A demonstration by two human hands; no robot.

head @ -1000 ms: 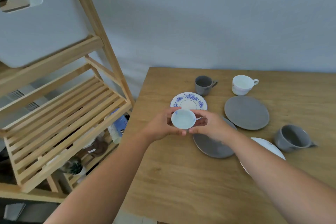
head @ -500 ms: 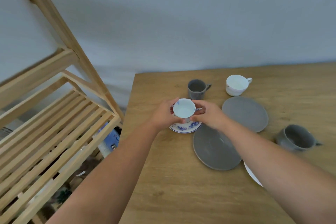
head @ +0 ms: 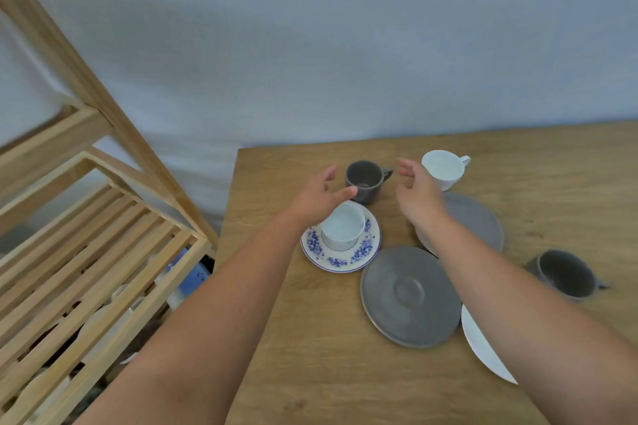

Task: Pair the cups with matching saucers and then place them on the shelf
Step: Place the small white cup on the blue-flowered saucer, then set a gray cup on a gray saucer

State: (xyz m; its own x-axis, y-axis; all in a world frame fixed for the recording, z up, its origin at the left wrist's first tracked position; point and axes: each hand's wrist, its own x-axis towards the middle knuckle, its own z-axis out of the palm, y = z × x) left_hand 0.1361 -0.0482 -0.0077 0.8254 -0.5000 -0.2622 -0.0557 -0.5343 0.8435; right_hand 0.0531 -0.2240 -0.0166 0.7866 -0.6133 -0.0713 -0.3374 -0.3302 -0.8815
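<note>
A small white cup with blue flowers (head: pixel 342 229) stands on the matching blue-flowered saucer (head: pixel 362 252). My left hand (head: pixel 319 198) hovers just above and behind it, fingers apart, holding nothing. My right hand (head: pixel 419 191) is open too, between the small grey cup (head: pixel 366 180) and the white cup (head: pixel 443 169). One grey saucer (head: pixel 411 295) lies in front; a second grey saucer (head: pixel 478 222) is partly under my right forearm. A larger grey cup (head: pixel 564 272) sits at the right. A white saucer (head: pixel 483 350) is half hidden by my right arm.
The wooden slatted shelf (head: pixel 86 252) stands to the left of the wooden table (head: pixel 310 373), with dishes and a blue item on its lower level. A plain wall is behind the table.
Both hands set the flowered cup down on its saucer and let go. They have opened and lifted away toward the back of the table.
</note>
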